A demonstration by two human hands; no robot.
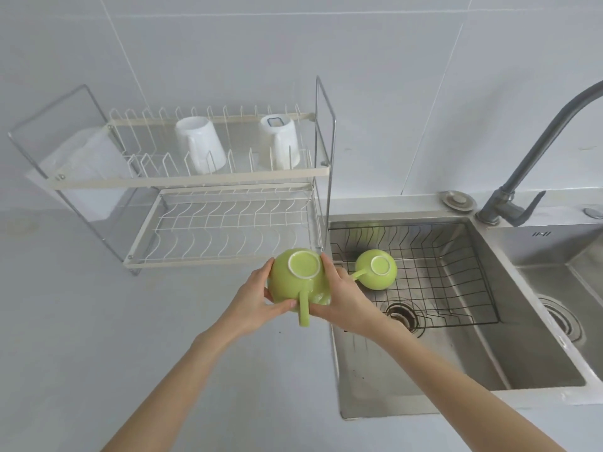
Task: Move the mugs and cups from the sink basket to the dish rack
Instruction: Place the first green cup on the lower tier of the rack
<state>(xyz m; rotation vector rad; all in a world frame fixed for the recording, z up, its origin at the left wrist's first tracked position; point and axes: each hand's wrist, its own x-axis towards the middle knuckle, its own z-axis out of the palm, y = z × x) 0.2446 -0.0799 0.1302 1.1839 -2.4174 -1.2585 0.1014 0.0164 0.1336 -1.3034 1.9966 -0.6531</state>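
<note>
1. The left hand [253, 301] and right hand [342, 298] together clasp an upturned round lime-green ceramic mug [298, 278], handle toward the camera, above the table edge between rack and sink.
2. A second lime-green mug [377, 270] lies upturned in the black wire sink basket [456, 275].
3. Two white mugs [200, 143] stand inverted on the upper tier of the white wire dish rack [202, 182] on the pale grey table [81, 321].
4. The grey faucet [535, 151] is cut off at right.

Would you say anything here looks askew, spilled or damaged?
Nothing stands out. The green ceramic cup in both hands is upside down, like the second green cup in the black wire sink basket and two white mugs racked above.
</note>
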